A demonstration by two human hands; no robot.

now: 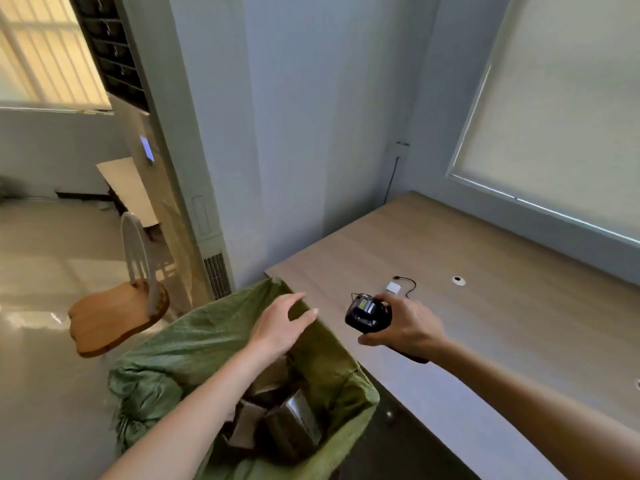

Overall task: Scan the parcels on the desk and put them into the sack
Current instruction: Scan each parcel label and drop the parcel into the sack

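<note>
Head view, as I see it on my remote feed: a wooden desk (485, 306) runs along the wall under a window closed by a pale roller blind (561, 109). On the desktop I note a small white adapter (393, 287) with a short black cable (408, 284) curling from it, and, further right, a round cable grommet (458, 280) set into the surface. To the left, on the glossy floor, a wooden chair (117, 317) with a white spindle back stands near a tall floor-standing air conditioner (162, 161). The green woven sack (207, 337) stands open against the left end of the desk, its mouth gaping upward and its near rim folded outward. Inside it I can make out brown cardboard parcels (277, 424) lying tilted against one another, one with a shiny taped face; their number I cannot tell. The left hand (280, 327) hangs above the sack's mouth, fingers extended and loose, grasping nothing. The right hand (405, 327) is wrapped around a black handheld scanner (367, 313), held over the desk's left edge just beside the sack, its small lit display facing upward.
</note>
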